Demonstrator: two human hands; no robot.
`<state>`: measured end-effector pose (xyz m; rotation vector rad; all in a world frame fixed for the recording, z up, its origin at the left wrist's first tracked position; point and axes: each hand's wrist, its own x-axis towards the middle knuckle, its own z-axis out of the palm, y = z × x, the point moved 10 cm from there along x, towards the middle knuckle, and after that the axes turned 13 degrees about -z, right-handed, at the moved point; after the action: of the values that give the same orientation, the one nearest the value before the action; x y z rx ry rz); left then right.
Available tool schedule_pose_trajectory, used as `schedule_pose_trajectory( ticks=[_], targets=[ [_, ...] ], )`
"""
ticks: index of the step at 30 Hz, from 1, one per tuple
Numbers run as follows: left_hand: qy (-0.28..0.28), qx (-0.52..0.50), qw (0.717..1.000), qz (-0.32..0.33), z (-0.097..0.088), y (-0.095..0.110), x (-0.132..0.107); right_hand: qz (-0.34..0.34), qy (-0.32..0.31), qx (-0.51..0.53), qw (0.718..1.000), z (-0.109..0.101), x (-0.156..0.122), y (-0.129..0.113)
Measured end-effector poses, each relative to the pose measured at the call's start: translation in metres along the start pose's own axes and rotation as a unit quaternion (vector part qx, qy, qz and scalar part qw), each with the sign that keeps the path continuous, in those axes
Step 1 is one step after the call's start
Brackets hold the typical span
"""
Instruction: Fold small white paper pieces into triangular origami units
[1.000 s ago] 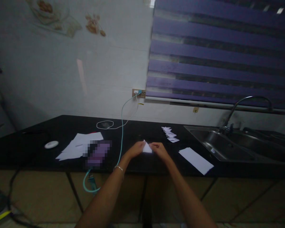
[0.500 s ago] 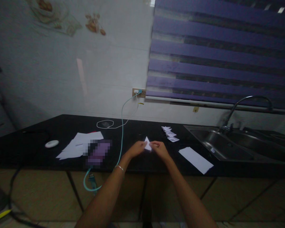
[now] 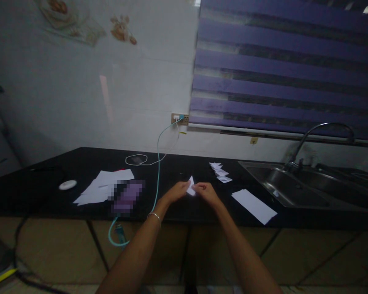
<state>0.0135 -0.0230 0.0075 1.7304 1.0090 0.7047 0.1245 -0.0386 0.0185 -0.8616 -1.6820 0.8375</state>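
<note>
Paper (image 3: 191,189), folded to a point, is pinched by the left hand (image 3: 178,191) and right hand (image 3: 207,192) over the black counter (image 3: 199,213); from it I see folded pieces (image 3: 221,173) at two o'clock, oblong sheets (image 3: 254,206) just past three, loose sheets (image 3: 93,190) at nine.

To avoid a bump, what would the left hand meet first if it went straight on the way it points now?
Beyond the folded paper it holds, the left hand would likely meet the right hand first; depth is unclear.

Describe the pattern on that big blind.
The blind has broad purple bands alternating with narrower greyish ones, best seen in the head view.
</note>
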Motion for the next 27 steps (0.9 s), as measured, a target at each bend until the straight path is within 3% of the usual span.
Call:
schedule_pose_trajectory(
  ticks=[4,8,14,21,27],
  targets=[
    [0.012,0.060,0.998,0.031,0.000,0.012,-0.005,0.001,0.002,-0.005,1.000,0.000,0.000,0.003],
    [0.004,0.050,0.998,0.046,0.000,0.017,-0.008,0.020,-0.013,0.010,1.000,0.003,-0.002,0.001],
    [0.000,0.013,1.000,0.028,-0.004,0.009,-0.006,0.000,-0.061,0.062,0.996,0.013,-0.004,-0.008],
    [0.004,-0.008,1.000,0.008,-0.004,0.002,-0.002,0.006,-0.060,0.052,0.997,0.014,-0.004,-0.006],
    [-0.008,0.020,0.999,0.042,-0.002,0.005,-0.003,0.003,-0.052,0.024,0.998,0.011,-0.004,-0.004]
  ],
)
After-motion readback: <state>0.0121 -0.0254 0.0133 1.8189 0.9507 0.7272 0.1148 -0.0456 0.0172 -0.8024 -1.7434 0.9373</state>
